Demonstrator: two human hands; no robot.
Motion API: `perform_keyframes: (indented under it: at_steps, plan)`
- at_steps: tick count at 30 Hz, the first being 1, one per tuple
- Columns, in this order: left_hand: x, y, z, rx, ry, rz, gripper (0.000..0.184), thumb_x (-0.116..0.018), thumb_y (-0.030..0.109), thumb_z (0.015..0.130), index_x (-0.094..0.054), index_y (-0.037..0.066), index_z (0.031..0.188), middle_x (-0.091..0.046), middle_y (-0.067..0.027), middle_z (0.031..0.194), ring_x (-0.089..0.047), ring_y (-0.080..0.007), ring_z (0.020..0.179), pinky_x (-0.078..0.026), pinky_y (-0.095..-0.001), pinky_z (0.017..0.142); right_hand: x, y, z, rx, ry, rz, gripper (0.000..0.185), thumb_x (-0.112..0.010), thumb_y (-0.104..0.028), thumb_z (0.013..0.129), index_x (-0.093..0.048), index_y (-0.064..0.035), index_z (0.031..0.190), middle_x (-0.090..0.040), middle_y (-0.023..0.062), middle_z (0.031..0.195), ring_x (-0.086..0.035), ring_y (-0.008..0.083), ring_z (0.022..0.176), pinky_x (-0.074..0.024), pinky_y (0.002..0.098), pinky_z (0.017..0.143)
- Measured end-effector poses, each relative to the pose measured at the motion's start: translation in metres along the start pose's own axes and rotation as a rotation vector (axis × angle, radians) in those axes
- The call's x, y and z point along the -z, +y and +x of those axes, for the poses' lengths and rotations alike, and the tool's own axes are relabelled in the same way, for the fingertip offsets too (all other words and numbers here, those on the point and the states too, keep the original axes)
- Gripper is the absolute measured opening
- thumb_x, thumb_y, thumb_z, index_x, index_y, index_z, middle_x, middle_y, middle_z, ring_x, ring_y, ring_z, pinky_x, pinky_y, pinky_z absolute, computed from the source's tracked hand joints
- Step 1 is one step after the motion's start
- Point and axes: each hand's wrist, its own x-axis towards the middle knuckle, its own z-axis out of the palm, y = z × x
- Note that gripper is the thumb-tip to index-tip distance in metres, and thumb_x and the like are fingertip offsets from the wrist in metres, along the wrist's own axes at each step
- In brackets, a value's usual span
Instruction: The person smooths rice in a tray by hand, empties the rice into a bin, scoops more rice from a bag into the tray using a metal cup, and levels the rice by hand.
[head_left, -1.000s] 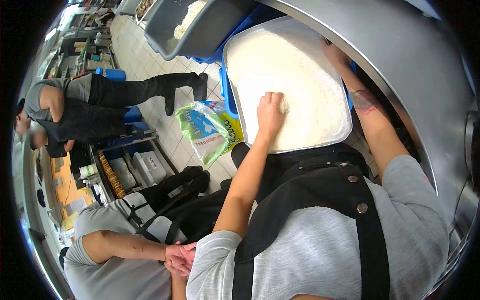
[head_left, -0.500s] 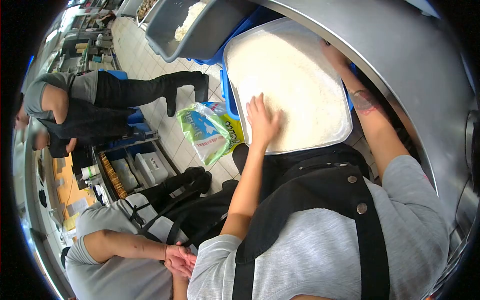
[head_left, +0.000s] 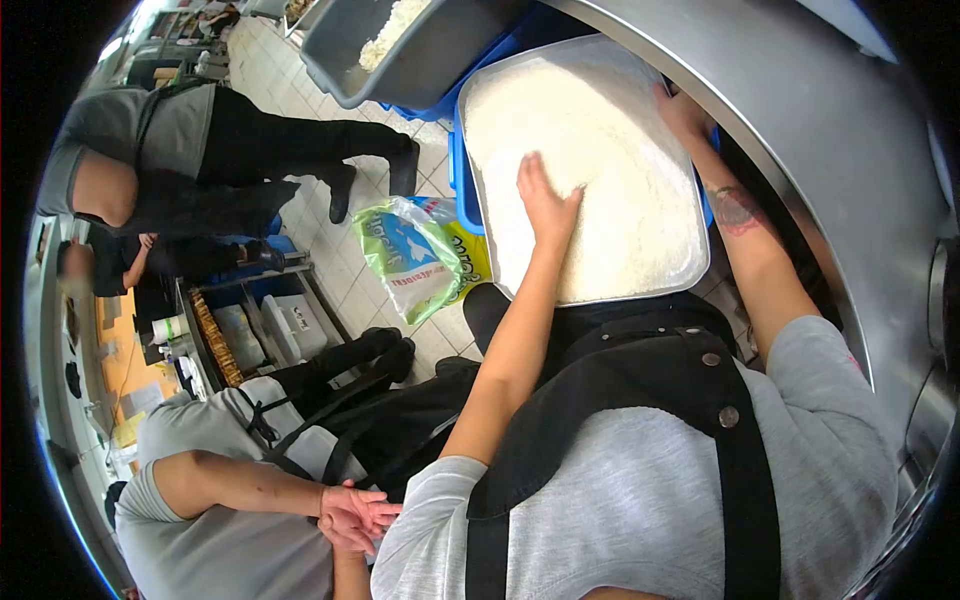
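A large metal tray [head_left: 706, 262] is filled with a pale, fine, grainy food [head_left: 630, 220] whose exact kind I cannot make out. My left hand [head_left: 548, 205] lies palm down on this layer, left of its middle, thumb spread from the fingers. At the tray's upper right, my right hand [head_left: 686, 112] is closed around the rim; part of it is in shadow. Beneath the tray, a blue bin [head_left: 464, 180] shows along the left side.
A grey tub [head_left: 340, 60] with white food inside stands beyond the tray. A printed plastic bag [head_left: 420, 255] sits on the tiled floor to the left. A steel counter [head_left: 800, 120] curves close on the right. Co-workers stand on the left, one with hands clasped [head_left: 355, 512] near my elbow.
My left hand has slid right and slightly away from me across the pale food. My right hand stays at the rim. The view has shifted slightly, and the farther co-worker has shifted position.
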Motion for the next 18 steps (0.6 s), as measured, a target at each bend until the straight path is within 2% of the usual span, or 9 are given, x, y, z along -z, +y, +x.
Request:
perform_keyframes:
  at_steps: [1, 2, 5, 6, 10, 12, 15, 18]
  plan:
    - [-0.002, 0.006, 0.006, -0.032, -0.02, -0.018, 0.087, -0.08, 0.005, 0.061, -0.037, -0.002, 0.137, -0.039, -0.0247, 0.139, -0.034, -0.0426, 0.129, -0.029, -0.0451, 0.109, -0.006, 0.006, 0.001, -0.019, -0.021, -0.009, 0.045, -0.067, -0.049, 0.075, -0.067, -0.0092, 0.097, -0.068, 0.0129, 0.097, -0.064, 0.0325, 0.092, -0.0491, 0.0454, 0.078]
    - [0.0, 0.019, 0.013, -0.08, 0.022, -0.019, 0.062, -0.073, -0.003, 0.064, -0.053, 0.001, 0.122, -0.052, -0.0221, 0.125, -0.046, -0.0394, 0.118, -0.04, -0.0427, 0.1, -0.005, 0.004, 0.002, -0.039, -0.043, -0.018, 0.044, -0.067, -0.049, 0.075, -0.067, -0.0096, 0.094, -0.068, 0.0123, 0.095, -0.064, 0.0319, 0.091, -0.0491, 0.0451, 0.077]
    - [0.007, 0.032, 0.01, -0.124, -0.203, -0.159, 0.048, -0.067, -0.009, 0.064, -0.06, 0.002, 0.11, -0.059, -0.0216, 0.112, -0.056, -0.0381, 0.104, -0.046, -0.0405, 0.09, 0.003, -0.001, 0.001, -0.048, -0.033, -0.082, 0.041, -0.067, -0.049, 0.076, -0.068, -0.0107, 0.09, -0.068, 0.0113, 0.092, -0.064, 0.0307, 0.089, -0.0488, 0.0454, 0.077]
    - [0.008, 0.037, 0.004, -0.149, -0.21, -0.139, 0.041, -0.061, -0.014, 0.063, -0.063, 0.001, 0.101, -0.063, -0.0216, 0.099, -0.061, -0.0383, 0.092, -0.05, -0.0405, 0.08, 0.0, 0.001, 0.0, -0.047, -0.014, -0.094, 0.042, -0.067, -0.05, 0.076, -0.068, -0.0113, 0.091, -0.068, 0.0113, 0.092, -0.064, 0.0304, 0.09, -0.0487, 0.0458, 0.078]
    - [0.031, 0.057, 0.005, -0.013, -0.164, -0.192, 0.038, -0.057, -0.015, 0.067, -0.062, -0.001, 0.102, -0.064, -0.0227, 0.097, -0.061, -0.0389, 0.096, -0.05, -0.0413, 0.083, -0.019, 0.016, 0.005, -0.078, -0.068, -0.221, 0.045, -0.062, -0.054, 0.077, -0.07, -0.0153, 0.099, -0.069, 0.0121, 0.097, -0.064, 0.0304, 0.096, -0.0481, 0.0477, 0.082]
    - [0.055, 0.076, 0.022, -0.05, -0.108, -0.271, 0.039, -0.056, -0.016, 0.068, -0.062, -0.002, 0.103, -0.064, -0.023, 0.1, -0.061, -0.0392, 0.098, -0.049, -0.0411, 0.086, -0.026, 0.023, 0.005, -0.121, -0.135, -0.29, 0.047, -0.059, -0.057, 0.079, -0.069, -0.0176, 0.103, -0.069, 0.0129, 0.101, -0.063, 0.0312, 0.101, -0.0473, 0.0486, 0.085]
    - [0.091, 0.099, 0.047, -0.112, -0.059, -0.3, 0.038, -0.053, -0.015, 0.07, -0.062, -0.002, 0.104, -0.064, -0.0235, 0.103, -0.06, -0.0394, 0.101, -0.048, -0.0415, 0.09, -0.014, 0.013, 0.007, -0.163, -0.204, -0.214, 0.051, -0.054, -0.061, 0.08, -0.07, -0.0189, 0.104, -0.068, 0.0143, 0.109, -0.062, 0.0345, 0.106, -0.0452, 0.0498, 0.089]
    - [0.086, 0.091, 0.049, -0.206, -0.037, -0.279, 0.036, -0.051, -0.01, 0.073, -0.061, -0.001, 0.107, -0.062, -0.024, 0.106, -0.058, -0.0395, 0.105, -0.045, -0.0417, 0.094, -0.017, 0.012, 0.01, -0.195, -0.287, -0.256, 0.051, -0.054, -0.061, 0.08, -0.07, -0.0191, 0.104, -0.067, 0.0144, 0.112, -0.062, 0.0353, 0.107, -0.0446, 0.0504, 0.09]
